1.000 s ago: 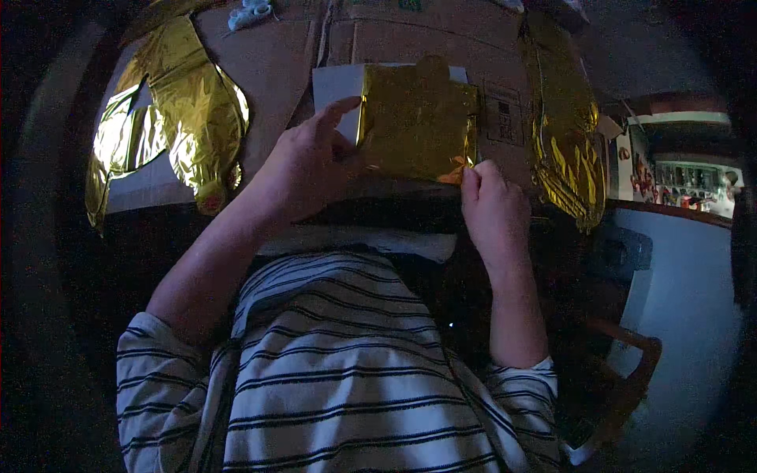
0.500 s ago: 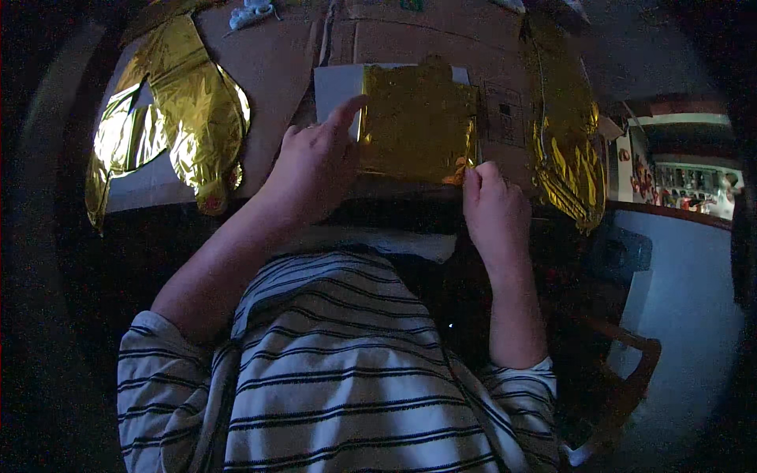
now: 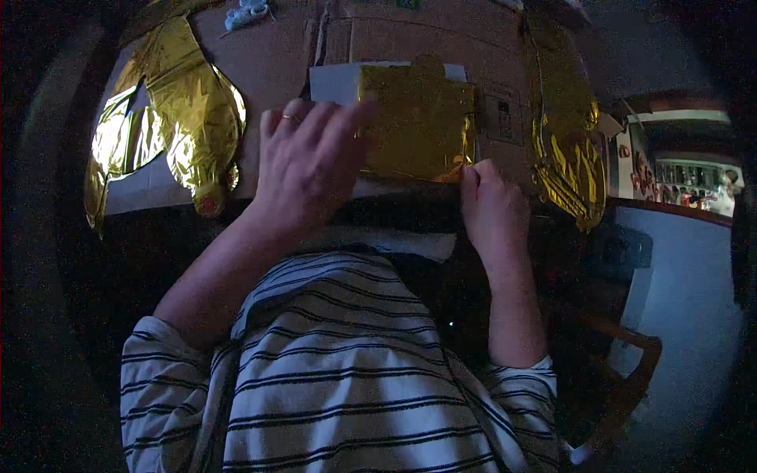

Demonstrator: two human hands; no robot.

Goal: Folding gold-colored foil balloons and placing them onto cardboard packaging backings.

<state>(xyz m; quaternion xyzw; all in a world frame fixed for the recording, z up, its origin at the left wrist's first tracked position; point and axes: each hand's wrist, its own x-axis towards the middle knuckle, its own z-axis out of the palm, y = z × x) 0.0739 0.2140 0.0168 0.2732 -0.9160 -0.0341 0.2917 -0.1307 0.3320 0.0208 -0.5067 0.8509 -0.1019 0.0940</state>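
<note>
A square of shiny gold foil (image 3: 414, 122) lies over a pale sheet (image 3: 331, 83) on the brown cardboard; the pale sheet shows along the foil's left and upper edges. At the foil's lower right corner, my right hand (image 3: 498, 205) is closed with thumb and fingers pinching the edge. My left hand (image 3: 303, 162), with a ring on one finger, is raised at the foil's left edge. Its fingers are apart and hold nothing; the blurred index finger reaches over the foil, and whether it touches cannot be made out.
Large crumpled gold foil (image 3: 193, 118) drapes the cardboard (image 3: 272, 55) at left, and another gold foil piece (image 3: 564, 134) hangs at its right. A small pale blue crumpled thing (image 3: 247, 14) sits at the far edge. A wooden chair (image 3: 643, 359) stands low on the right.
My left hand has turned and its fingers have spread, where before the index finger pressed on the foil's left edge. My right hand has stayed on the corner.
</note>
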